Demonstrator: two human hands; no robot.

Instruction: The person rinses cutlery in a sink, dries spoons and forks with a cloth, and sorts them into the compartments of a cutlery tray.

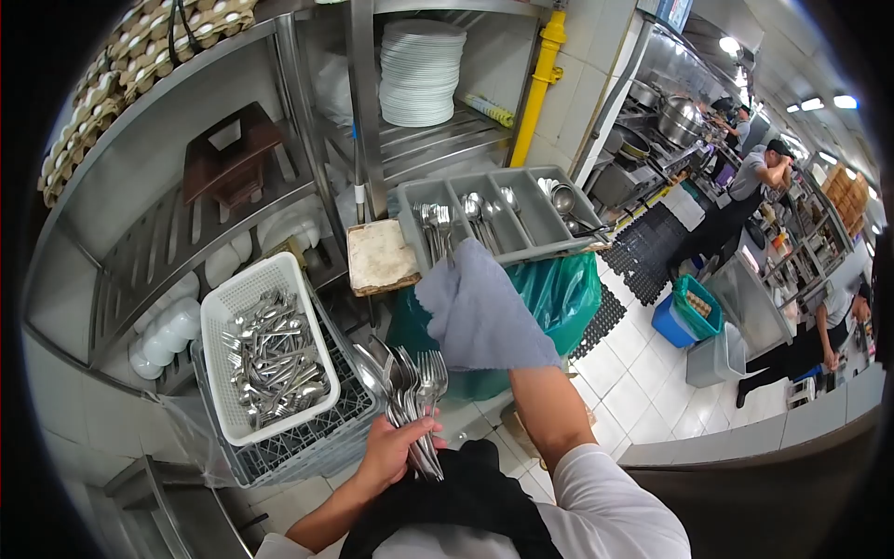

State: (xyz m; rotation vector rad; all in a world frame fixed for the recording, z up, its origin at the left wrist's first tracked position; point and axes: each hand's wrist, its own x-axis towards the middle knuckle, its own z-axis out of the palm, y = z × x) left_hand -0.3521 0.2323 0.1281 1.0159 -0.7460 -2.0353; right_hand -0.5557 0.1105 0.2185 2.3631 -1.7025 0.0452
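My left hand (399, 455) is closed around a bunch of forks and spoons (410, 396), their heads pointing up and away from me. A grey-blue cloth (489, 307) covers my right hand, hiding its fingers; only the right forearm (551, 410) shows below it. The cloth hangs from that hand, its upper corner overlapping the front edge of a grey cutlery tray (507, 253). Forks (433, 219) lie in the tray's left compartment, spoons (480, 212) in the middle ones, and ladles (562, 198) at the right. To the left, a white basket (220, 373) holds a heap of mixed cutlery (279, 359).
Grey crates (307, 447) support the basket. A green-lined bin (568, 289) stands below the tray. Stacked plates (421, 74) sit on the metal shelf, near a yellow pipe (537, 88). Co-workers (745, 191) stand in the kitchen at the right.
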